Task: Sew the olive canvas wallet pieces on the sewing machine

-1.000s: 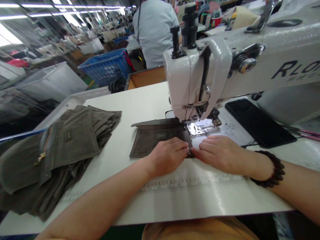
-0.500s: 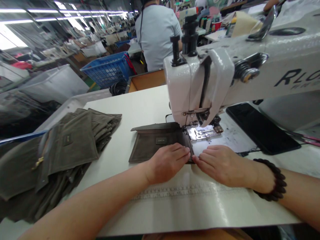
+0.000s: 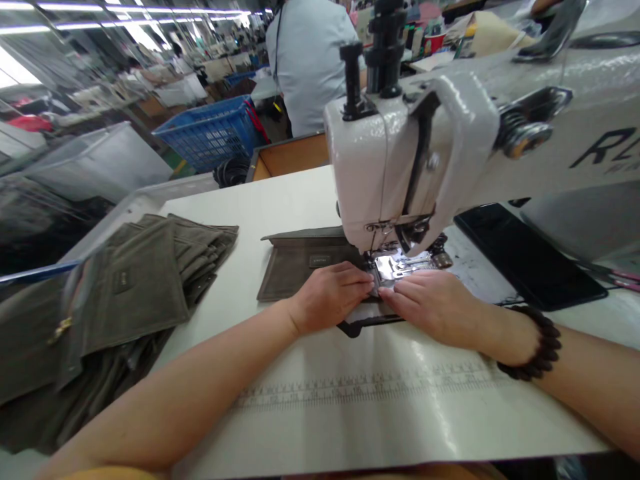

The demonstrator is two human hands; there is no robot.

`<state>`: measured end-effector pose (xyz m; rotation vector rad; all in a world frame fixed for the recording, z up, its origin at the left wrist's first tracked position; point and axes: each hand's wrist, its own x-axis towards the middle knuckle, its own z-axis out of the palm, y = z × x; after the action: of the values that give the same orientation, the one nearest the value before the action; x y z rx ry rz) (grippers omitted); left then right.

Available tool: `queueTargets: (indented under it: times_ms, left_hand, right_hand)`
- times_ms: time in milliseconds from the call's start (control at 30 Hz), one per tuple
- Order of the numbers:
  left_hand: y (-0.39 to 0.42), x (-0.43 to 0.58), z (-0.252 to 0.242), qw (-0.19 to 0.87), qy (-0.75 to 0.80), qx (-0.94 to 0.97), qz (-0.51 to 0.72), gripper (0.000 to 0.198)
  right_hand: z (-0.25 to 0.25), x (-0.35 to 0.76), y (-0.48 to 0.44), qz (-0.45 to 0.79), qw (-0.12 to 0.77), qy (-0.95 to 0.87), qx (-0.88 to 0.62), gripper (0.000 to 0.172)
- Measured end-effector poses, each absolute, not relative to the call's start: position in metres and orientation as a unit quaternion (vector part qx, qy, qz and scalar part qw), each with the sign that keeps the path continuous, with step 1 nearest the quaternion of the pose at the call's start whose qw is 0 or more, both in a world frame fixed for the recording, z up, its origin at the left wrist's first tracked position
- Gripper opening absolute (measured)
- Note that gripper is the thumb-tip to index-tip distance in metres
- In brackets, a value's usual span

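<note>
A flat dark olive fabric pouch (image 3: 295, 267) with a small label lies under the needle area of the white sewing machine (image 3: 357, 167). My left hand (image 3: 333, 293) rests on its lower right part, fingers bent and pressed together near the right edge. At that same edge, just in front of the presser foot, my right hand (image 3: 430, 303) pinches the pouch's corner between closed fingers. The two sets of fingertips almost touch. Below them, a dark strip (image 3: 370, 323) sticks out past the pouch. The needle's tip and part of the right edge are hidden.
A pile of similar olive fabric pieces (image 3: 135, 293) lies at the left. Beyond the machine's lit plate lies a black phone (image 3: 530, 260), with scissors (image 3: 620, 277) farther right. A ruler scale (image 3: 370, 390) crosses the table front. A blue basket (image 3: 210, 133) and a seated person (image 3: 313, 67) are behind.
Both hands and the pouch have moved away from me, deeper under the machine head. The dark strip now shows in front of the hands. The camera view has shifted slightly.
</note>
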<state>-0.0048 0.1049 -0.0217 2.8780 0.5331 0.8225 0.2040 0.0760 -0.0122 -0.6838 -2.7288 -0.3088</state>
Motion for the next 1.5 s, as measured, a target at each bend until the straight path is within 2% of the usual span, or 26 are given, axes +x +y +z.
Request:
queueTargets:
  times_ms: [233, 467, 633, 800, 967, 1167, 1367, 1500]
  left_hand:
    - [0.105, -0.006, -0.021, 0.083, 0.178, 0.935, 0.295, 0.017]
    - [0.106, -0.003, -0.023, 0.007, 0.131, 0.950, 0.283, 0.017]
    - [0.106, -0.003, -0.023, -0.010, 0.117, 0.957, 0.264, 0.017]
    - [0.107, -0.004, -0.023, -0.007, 0.113, 0.959, 0.258, 0.017]
    - [0.107, -0.004, -0.023, 0.050, 0.142, 0.951, 0.269, 0.018]
    - [0.106, -0.005, -0.022, 0.084, 0.168, 0.936, 0.297, 0.016]
    - [0.107, -0.005, -0.022, 0.078, 0.151, 0.937, 0.306, 0.016]
    - [0.108, -0.006, -0.024, 0.066, 0.148, 0.945, 0.283, 0.017]
  right_hand:
    - [-0.009, 0.215, 0.071, -0.075, 0.131, -0.965, -0.216, 0.020]
    - [-0.012, 0.211, 0.066, -0.057, 0.098, -0.956, -0.271, 0.014]
    - [-0.014, 0.211, 0.064, -0.055, 0.092, -0.951, -0.290, 0.014]
    - [-0.013, 0.213, 0.066, -0.069, 0.141, -0.950, -0.271, 0.020]
    - [-0.013, 0.209, 0.071, -0.103, 0.203, -0.928, -0.293, 0.024]
    - [-0.014, 0.202, 0.074, -0.113, 0.200, -0.929, -0.291, 0.025]
    - [-0.016, 0.200, 0.077, -0.030, 0.209, -0.929, -0.304, 0.024]
    - [-0.017, 0.199, 0.077, -0.062, 0.211, -0.936, -0.276, 0.025]
